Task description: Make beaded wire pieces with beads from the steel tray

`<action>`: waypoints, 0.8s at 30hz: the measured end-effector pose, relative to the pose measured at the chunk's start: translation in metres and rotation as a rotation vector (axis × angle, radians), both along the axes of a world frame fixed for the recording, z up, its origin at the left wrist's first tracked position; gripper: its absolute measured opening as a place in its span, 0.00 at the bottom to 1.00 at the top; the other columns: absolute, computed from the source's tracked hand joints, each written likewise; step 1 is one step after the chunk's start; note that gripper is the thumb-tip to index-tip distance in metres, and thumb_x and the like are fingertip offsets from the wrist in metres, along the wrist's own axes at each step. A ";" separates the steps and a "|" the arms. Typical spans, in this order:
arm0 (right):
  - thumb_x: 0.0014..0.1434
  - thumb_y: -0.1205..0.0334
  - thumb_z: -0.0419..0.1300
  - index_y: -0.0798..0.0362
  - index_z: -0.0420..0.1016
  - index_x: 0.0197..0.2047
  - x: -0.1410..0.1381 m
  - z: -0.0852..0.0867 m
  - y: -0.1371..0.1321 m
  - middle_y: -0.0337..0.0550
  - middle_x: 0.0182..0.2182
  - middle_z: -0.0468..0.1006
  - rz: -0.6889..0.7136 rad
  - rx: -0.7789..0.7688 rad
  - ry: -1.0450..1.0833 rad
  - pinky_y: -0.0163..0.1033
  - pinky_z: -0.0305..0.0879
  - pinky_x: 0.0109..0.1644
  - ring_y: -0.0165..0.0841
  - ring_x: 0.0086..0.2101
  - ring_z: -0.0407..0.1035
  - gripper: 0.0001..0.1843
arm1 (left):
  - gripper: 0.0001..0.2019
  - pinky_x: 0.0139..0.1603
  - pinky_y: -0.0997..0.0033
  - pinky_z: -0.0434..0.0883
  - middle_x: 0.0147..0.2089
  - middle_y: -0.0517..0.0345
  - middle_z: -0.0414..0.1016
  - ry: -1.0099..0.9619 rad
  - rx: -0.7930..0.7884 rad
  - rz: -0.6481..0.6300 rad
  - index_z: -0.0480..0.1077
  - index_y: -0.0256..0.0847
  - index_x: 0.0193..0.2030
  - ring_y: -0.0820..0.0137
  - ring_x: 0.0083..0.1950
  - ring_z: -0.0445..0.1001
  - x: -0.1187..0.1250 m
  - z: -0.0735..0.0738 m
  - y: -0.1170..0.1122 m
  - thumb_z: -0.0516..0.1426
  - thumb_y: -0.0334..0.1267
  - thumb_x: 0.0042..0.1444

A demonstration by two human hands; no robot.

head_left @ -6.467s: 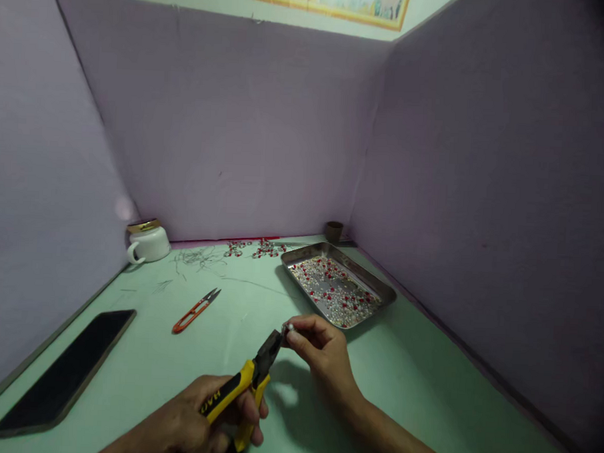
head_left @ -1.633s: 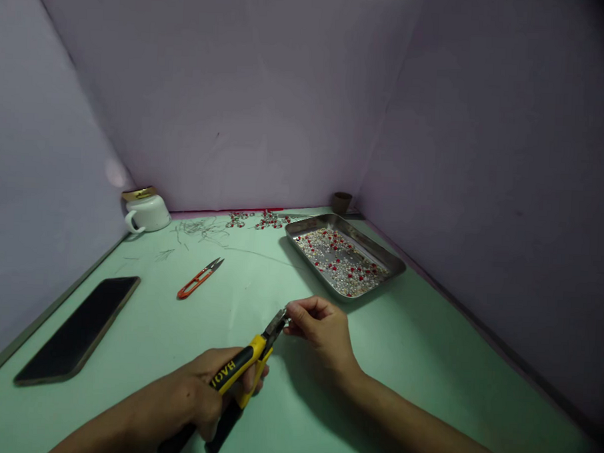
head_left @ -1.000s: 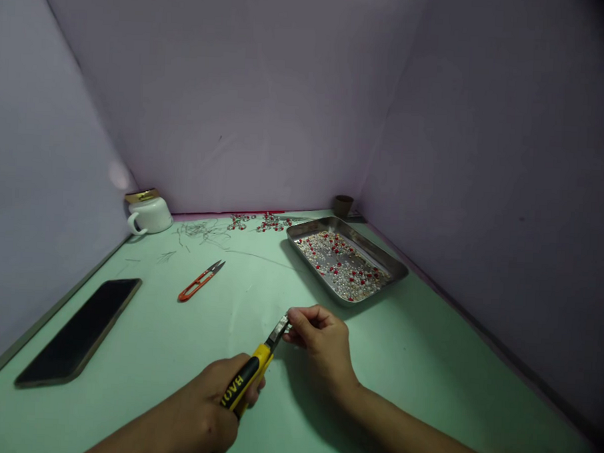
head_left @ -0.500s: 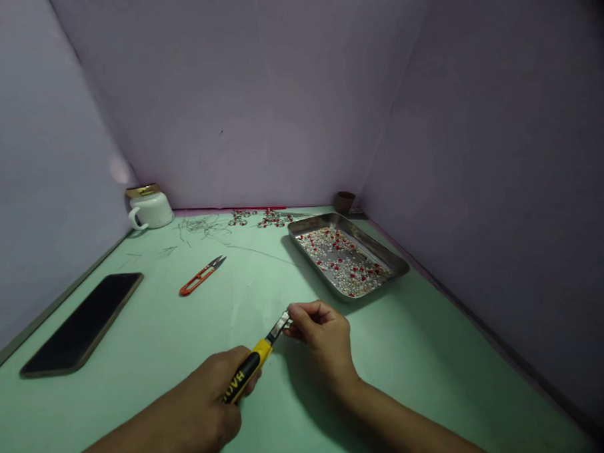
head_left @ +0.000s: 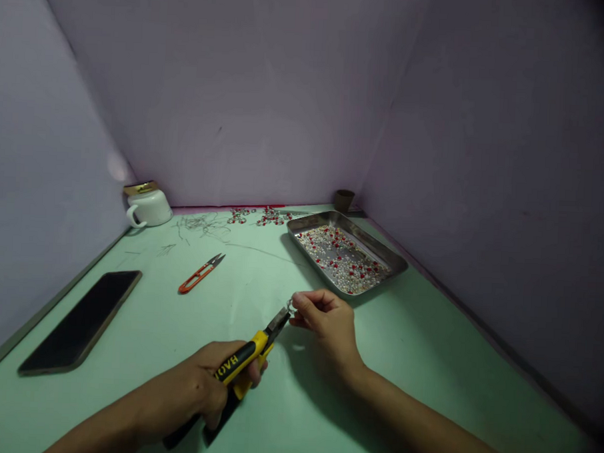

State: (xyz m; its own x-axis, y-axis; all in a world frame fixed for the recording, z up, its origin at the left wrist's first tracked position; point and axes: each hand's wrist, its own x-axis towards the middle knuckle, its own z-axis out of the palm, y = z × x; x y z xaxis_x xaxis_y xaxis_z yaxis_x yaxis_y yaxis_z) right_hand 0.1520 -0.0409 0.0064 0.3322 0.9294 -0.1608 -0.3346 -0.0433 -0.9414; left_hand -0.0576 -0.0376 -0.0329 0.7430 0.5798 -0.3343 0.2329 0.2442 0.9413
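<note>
My left hand [head_left: 197,385] is wrapped round the handles of yellow-and-black pliers [head_left: 243,367]. The pliers' dark jaws point up and to the right and meet a tiny beaded wire piece [head_left: 290,304]. My right hand [head_left: 328,321] pinches that piece between thumb and fingertips, just above the green table [head_left: 416,352]. The piece is too small to make out in detail.
A steel tray [head_left: 399,265] of red and white beads lies behind my right hand. Orange thread snips [head_left: 200,274] and a dark phone [head_left: 80,320] lie to the left. A white cup [head_left: 150,206], loose wires, bead strings [head_left: 270,216] and a small brown pot [head_left: 342,199] stand along the purple back wall.
The pliers have rolled in my left hand, so both handles show again and are spread slightly. My right hand has stayed pinched at the jaws and lifted a little.
</note>
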 end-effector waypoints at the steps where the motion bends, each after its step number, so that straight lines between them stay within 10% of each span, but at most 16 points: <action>1: 0.38 0.57 0.70 0.57 0.74 0.22 0.000 0.001 0.000 0.36 0.15 0.72 -0.006 0.007 -0.028 0.37 0.66 0.25 0.29 0.18 0.67 0.13 | 0.16 0.33 0.65 0.61 0.37 0.56 0.66 0.021 -0.009 0.014 0.67 0.41 0.39 0.67 0.33 0.61 0.001 -0.001 0.000 0.54 0.33 0.38; 24: 0.35 0.57 0.71 0.58 0.73 0.22 -0.002 -0.003 -0.001 0.37 0.17 0.72 -0.011 -0.028 0.065 0.38 0.68 0.26 0.28 0.17 0.66 0.15 | 0.12 0.28 0.70 0.57 0.27 0.62 0.59 0.170 0.046 0.010 0.62 0.42 0.33 0.71 0.29 0.55 0.015 0.071 -0.015 0.52 0.29 0.37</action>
State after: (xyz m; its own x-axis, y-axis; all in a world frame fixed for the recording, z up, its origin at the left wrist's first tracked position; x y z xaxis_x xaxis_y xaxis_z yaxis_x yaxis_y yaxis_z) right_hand 0.1496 -0.0417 0.0030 0.3301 0.9208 -0.2078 -0.3954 -0.0650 -0.9162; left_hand -0.0425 -0.0526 0.0381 0.6718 0.6050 -0.4274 0.3875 0.2046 0.8988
